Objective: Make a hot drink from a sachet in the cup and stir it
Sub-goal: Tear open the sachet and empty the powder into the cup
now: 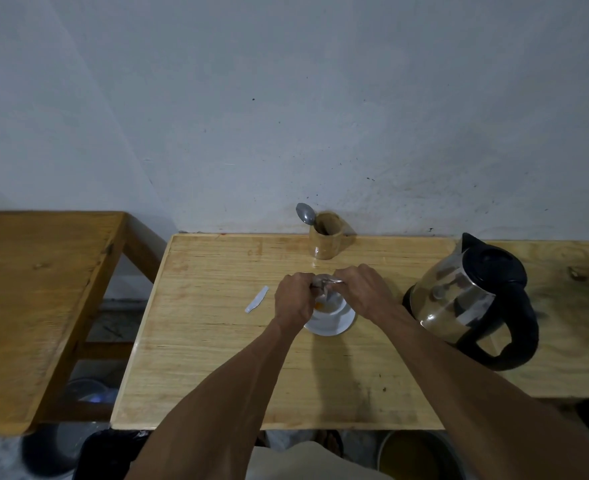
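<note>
A white cup [334, 304] stands on a white saucer [341, 325] in the middle of the wooden table [217, 358]. Orange-brown powder lies inside the cup. Both hands hold a silvery sachet [326, 283] directly over the cup: my left hand [295, 299] pinches its left side, my right hand [364, 289] its right side. The sachet is crumpled and partly hidden by the fingers. A torn-off white strip [256, 299] lies on the table to the left of the cup.
A steel electric kettle [466, 299] with a black handle and lid stands to the right of the cup. A wooden holder [327, 240] with a metal spoon [305, 213] stands by the wall. A second wooden table [36, 289] sits to the left.
</note>
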